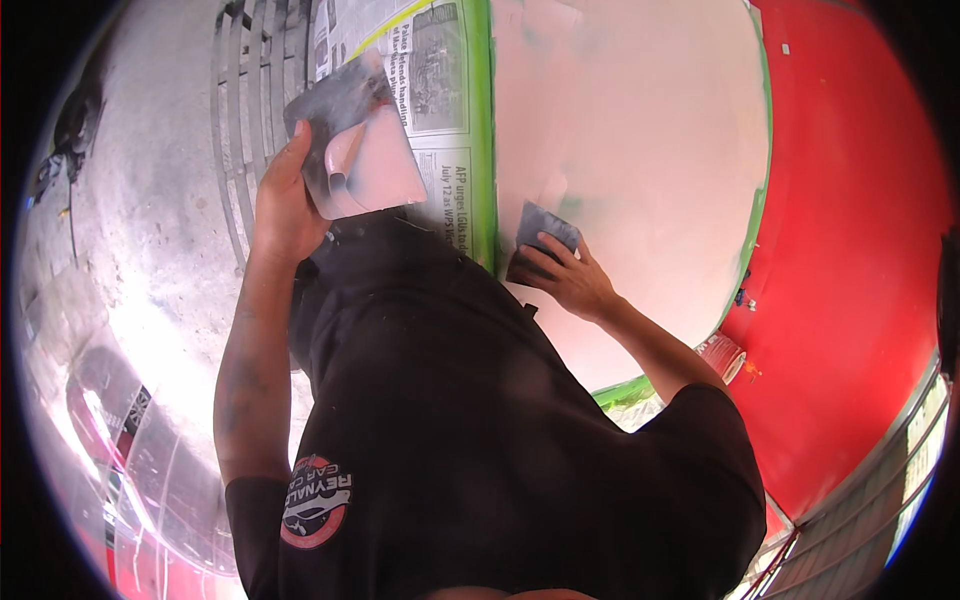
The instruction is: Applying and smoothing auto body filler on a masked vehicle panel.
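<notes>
My left hand (284,200) grips the edge of a flat mixing board, its thumb on the upper face. Pale pink putty (385,165) covers much of that board, and its far part (345,95) is smeared dark grey. In my right hand (578,284) is a thin dark spreader (546,226), with my fingers laid along its face. The spreader rests against, or very close to, a broad pale pink panel (650,150). Faint greenish patches and a small streak of putty show on the panel near the spreader.
Green masking tape (481,130) borders the panel, with newspaper (440,70) along its left side. Glossy red bodywork (850,200) lies to the right. A slatted metal grate (235,110) is set in the grey concrete floor (160,180) at left.
</notes>
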Demonstrator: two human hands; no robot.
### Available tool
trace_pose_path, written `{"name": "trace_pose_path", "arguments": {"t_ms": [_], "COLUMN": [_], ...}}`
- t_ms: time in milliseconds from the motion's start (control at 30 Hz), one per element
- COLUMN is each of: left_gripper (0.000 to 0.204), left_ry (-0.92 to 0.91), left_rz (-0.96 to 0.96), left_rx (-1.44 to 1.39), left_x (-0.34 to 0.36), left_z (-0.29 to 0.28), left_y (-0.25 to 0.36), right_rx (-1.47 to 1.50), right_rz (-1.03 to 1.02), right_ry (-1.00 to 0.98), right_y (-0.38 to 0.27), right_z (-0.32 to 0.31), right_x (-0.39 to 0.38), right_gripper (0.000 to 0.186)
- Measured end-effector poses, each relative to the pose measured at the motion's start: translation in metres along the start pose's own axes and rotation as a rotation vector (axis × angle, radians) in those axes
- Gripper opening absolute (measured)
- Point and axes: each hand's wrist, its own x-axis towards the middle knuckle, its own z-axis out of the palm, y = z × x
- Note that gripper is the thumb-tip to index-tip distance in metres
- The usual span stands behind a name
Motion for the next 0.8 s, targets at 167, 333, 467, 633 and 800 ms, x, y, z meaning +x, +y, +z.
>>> {"name": "trace_pose_path", "arguments": {"t_ms": [167,333,467,633,800], "left_gripper": [0.054,0.053,0.053,0.052,0.055], "left_ry": [-0.045,-0.03,-0.044,-0.037,-0.009], "left_rz": [-0.043,-0.064,-0.103,-0.147,-0.121], "left_rx": [0.061,0.061,0.064,0.041,0.131], "left_x": [0.007,0.006,0.001,-0.002,0.002], "left_z": [0.0,0.0,-0.003,-0.008,0.01], "left_y": [-0.007,-0.014,-0.015,-0.024,-0.042], "right_rx": [0.058,0.011,-0.064,-0.076,0.06], "right_rz": [-0.057,-0.049,0.059,0.1,0.433], "right_ry": [-0.143,-0.13,-0.186,-0.234,0.234], "right_y": [-0.002,0.021,0.038,0.036,0.017], "right_z": [0.003,0.019,0.027,0.005,-0.052], "right_x": [0.009,-0.022,-0.059,-0.067,-0.013], "right_gripper": [0.036,0.04,0.046,0.049,0.059]}}
